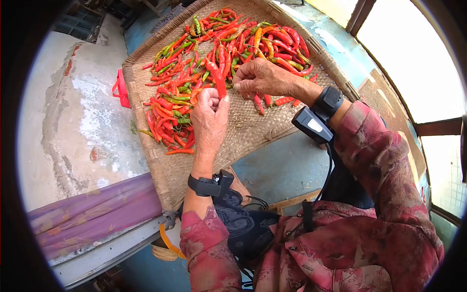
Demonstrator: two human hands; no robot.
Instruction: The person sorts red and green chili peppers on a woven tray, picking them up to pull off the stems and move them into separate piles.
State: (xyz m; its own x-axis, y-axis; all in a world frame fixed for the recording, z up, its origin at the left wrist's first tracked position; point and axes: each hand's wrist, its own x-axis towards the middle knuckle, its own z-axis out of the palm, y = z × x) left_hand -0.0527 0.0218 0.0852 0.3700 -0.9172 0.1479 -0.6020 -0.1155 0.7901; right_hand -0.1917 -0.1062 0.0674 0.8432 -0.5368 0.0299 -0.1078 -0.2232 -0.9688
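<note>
A long red chili pepper (217, 78) stands up out of my left hand (210, 117), its lower end pinched between thumb and fingers. Just to the right, my right hand (262, 79) is closed, its thumb and fingertips drawn together close to the pepper. Whatever lies between those fingertips is too small to make out. Both hands are above a woven bamboo tray (238, 129). Heaped on the tray are many red chili peppers (228, 36), with green and orange ones among them. A smaller pile of peppers (168, 119) lies left of my left hand.
A peeling wall (92, 112) runs along the left, with a red plastic item (121, 89) beside the tray. Purple cloth (97, 209) covers a ledge at lower left. Bright windows (413, 58) are on the right. A dark cable (330, 170) hangs from my right wrist device.
</note>
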